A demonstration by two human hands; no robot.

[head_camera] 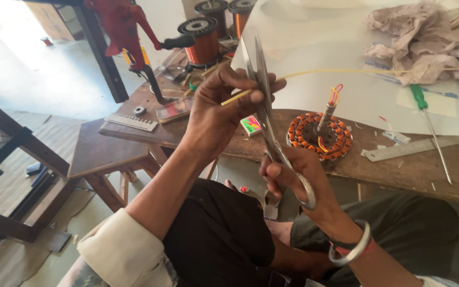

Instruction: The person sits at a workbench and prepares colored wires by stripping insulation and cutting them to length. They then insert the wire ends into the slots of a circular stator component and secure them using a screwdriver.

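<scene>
Daylight pours in from the upper left, beyond the red tool point(120, 29), and the floor point(38, 69) there is washed out almost white. The white sheet point(314, 48) right of the tool also glares. Under the table point(399, 165) it is dim and shadowed. Edges bend slightly outward; the scissors point(264, 106) look a little soft.

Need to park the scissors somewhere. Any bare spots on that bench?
Bare wood in front of the wound stator, from it to the steel ruler and screwdriver. Also the white sheet left of the crumpled cloth. The low stool top is bare. Crowded: far left end, around the copper wire spools, red tool and washers.
</scene>
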